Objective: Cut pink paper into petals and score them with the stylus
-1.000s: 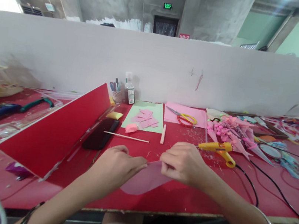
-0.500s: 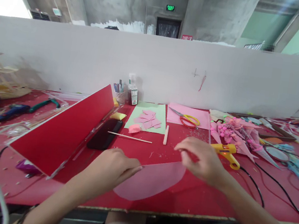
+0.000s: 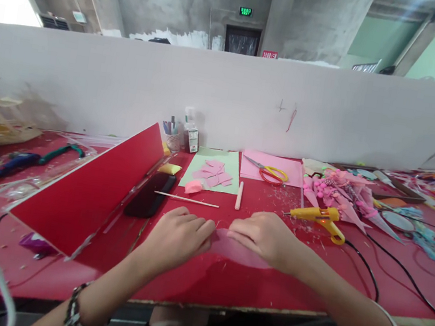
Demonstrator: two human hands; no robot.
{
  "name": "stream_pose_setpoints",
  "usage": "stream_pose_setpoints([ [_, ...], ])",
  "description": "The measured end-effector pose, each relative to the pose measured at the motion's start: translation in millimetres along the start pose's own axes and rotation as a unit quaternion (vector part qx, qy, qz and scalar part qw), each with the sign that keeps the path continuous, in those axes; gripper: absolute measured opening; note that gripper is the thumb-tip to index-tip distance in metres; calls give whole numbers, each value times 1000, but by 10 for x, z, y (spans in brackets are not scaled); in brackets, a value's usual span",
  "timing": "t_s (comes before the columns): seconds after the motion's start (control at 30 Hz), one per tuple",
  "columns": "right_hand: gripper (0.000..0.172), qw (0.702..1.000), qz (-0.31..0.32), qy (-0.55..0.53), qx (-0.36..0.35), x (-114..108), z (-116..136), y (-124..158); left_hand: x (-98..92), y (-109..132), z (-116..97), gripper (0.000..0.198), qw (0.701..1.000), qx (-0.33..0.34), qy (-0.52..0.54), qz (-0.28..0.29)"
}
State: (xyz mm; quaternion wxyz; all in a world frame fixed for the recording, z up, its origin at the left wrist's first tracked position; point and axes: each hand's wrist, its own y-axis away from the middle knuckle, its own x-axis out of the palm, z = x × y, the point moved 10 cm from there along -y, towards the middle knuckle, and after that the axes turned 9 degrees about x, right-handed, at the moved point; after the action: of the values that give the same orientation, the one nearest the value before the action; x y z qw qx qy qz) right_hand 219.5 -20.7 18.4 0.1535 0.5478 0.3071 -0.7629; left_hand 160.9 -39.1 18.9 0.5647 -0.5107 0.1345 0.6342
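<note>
A thin, see-through pink sheet (image 3: 240,253) with a curved edge is held low over the red table, its upper edge between both hands. My left hand (image 3: 181,236) is closed, thumb and fingers pinched on the sheet's left end. Close by on the right, my right hand (image 3: 265,239) pinches the same sheet, with its fingers bent over the edge. Part of the sheet is hidden behind the fingers. Beyond the hands lie a thin wooden stick (image 3: 187,199) and a short pale rod (image 3: 239,195).
A yellow glue gun (image 3: 319,215) lies right of my right hand, its cord trailing right. Scissors (image 3: 267,171) rest on pink paper. Pink pieces (image 3: 211,173) lie on green paper. A red board (image 3: 90,193) leans beside a black phone (image 3: 149,196). Pink cones (image 3: 344,193) are piled right.
My hands have come closer together, the right moving left and down. The sheet, spread between them before, is now bunched or folded, with less of it showing.
</note>
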Motion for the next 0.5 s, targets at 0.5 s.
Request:
stream_pose_setpoints([
  [0.5, 29, 998, -29, -47, 29, 415, -457, -196, 674, 648, 563, 22, 972, -172, 153, 41],
])
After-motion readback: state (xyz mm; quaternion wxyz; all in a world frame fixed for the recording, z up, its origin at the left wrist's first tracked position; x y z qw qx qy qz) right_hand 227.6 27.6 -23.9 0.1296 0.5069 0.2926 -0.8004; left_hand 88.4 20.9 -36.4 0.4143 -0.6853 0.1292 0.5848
